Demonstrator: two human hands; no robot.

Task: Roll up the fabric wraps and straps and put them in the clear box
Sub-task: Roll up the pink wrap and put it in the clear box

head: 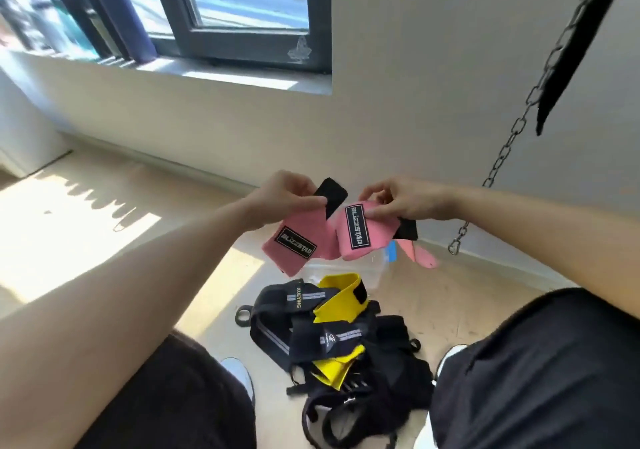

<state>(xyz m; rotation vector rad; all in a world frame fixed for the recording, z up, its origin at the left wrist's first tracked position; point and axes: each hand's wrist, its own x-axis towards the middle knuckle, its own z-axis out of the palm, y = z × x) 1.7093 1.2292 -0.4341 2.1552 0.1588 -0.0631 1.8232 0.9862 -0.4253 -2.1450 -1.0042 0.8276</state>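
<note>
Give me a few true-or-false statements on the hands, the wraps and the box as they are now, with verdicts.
1. The left hand grips one pink fabric wrap; the right hand grips a second pink fabric wrap. True.
2. Both pink wraps are rolled tight. False: they hang loose, unrolled.
3. The pile of black and yellow straps lies on the pale floor. True.
4. The metal chain lies coiled in the clear plastic box. False: it hangs at the right, outside the box.
</note>
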